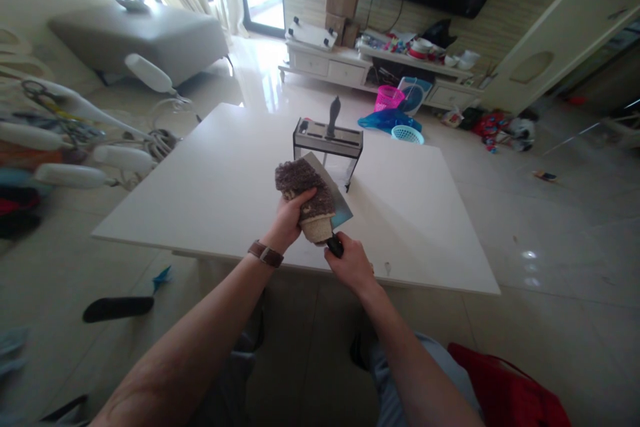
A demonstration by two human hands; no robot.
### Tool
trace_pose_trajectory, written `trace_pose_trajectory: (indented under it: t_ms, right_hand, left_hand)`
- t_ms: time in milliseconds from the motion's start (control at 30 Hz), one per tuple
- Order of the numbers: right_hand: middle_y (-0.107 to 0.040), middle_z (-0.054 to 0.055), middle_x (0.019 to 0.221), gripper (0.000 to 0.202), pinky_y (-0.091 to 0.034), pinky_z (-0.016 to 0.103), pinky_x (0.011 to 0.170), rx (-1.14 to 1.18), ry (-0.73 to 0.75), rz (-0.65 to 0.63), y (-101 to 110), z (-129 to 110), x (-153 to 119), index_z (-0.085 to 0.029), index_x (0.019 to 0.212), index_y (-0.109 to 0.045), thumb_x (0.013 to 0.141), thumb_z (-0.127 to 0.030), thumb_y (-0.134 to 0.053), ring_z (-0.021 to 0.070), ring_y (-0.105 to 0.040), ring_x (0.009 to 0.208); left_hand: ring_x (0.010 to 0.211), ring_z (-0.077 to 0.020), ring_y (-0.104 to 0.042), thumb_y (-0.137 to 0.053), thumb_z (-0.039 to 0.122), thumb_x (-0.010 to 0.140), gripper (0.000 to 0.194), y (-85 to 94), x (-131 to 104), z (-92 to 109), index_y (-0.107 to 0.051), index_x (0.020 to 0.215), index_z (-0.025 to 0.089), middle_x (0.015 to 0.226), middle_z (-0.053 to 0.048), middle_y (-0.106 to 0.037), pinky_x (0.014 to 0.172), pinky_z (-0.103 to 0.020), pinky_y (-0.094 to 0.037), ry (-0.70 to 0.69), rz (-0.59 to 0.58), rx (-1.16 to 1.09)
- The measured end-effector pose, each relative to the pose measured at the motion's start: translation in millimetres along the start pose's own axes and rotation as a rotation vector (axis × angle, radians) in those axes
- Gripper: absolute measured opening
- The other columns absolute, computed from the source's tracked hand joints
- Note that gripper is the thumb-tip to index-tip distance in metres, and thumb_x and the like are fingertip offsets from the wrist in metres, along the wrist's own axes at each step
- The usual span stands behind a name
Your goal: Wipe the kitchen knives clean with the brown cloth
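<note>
My right hand (351, 262) is closed round the black handle of a cleaver (341, 208), held over the front edge of the white table (215, 180). The broad metal blade points up and away from me. My left hand (293, 217) grips a brown fuzzy cloth (303, 183), which lies against the blade and covers much of it. A paler part of the cloth hangs near the handle. Just beyond the blade stands a knife block (327, 137) with clear sides and a dark top. One dark-handled knife (334, 117) sticks up from its slot.
White lamp-like arms and cables (150, 73) crowd the table's left side. On the floor behind it are a pink basket (389, 99), a blue bag (387, 121) and a light blue basket (407, 134). A red bag (510, 390) lies at lower right.
</note>
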State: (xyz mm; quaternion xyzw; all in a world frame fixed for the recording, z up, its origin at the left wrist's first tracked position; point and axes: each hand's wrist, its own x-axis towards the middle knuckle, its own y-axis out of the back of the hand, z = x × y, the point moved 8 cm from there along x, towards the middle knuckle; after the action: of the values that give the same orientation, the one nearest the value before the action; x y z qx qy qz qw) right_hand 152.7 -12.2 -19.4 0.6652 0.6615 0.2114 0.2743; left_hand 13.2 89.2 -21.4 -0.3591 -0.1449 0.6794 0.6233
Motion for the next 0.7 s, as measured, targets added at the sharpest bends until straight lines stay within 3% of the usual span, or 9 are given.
trace_pose_trajectory:
  t_ms: [167, 533, 700]
  right_hand:
    - [-0.066, 0.003, 0.074, 0.006, -0.032, 0.028, 0.063, 0.071, -0.006, 0.035, -1.2, 2.5, 2.0, -0.021, 0.083, -0.063, 0.081, -0.027, -0.061, 0.0179, -0.056, 0.067]
    - [-0.077, 0.008, 0.087, 0.029, -0.042, 0.028, 0.066, 0.191, 0.001, 0.143, 3.7, 4.2, 3.4, -0.017, 0.104, -0.074, 0.079, -0.026, -0.062, 0.0215, -0.066, 0.075]
    - [-0.072, 0.004, 0.076, 0.02, -0.041, 0.026, 0.061, 0.194, -0.008, 0.18, 9.7, 2.9, 2.9, -0.018, 0.094, -0.071, 0.081, -0.03, -0.063, 0.0184, -0.061, 0.066]
  left_hand:
    - [0.085, -0.0262, -0.076, -0.093, 0.018, 0.058, 0.05, -6.1, -4.4, -5.3, -0.073, 0.104, 0.015, 0.102, -0.012, -0.079, 0.082, -0.041, -0.065, 0.053, -0.062, 0.128]
    - [0.089, -0.0266, -0.076, -0.096, 0.02, 0.054, 0.063, -12.0, -10.3, -8.0, -0.072, 0.112, 0.013, 0.103, -0.013, -0.079, 0.088, -0.042, -0.063, 0.054, -0.134, 0.238]
    - [0.085, -0.0261, -0.076, -0.093, 0.018, 0.058, 0.052, -13.9, -10.8, -9.5, -0.073, 0.106, 0.013, 0.101, -0.012, -0.079, 0.084, -0.042, -0.064, 0.101, -0.12, 0.117]
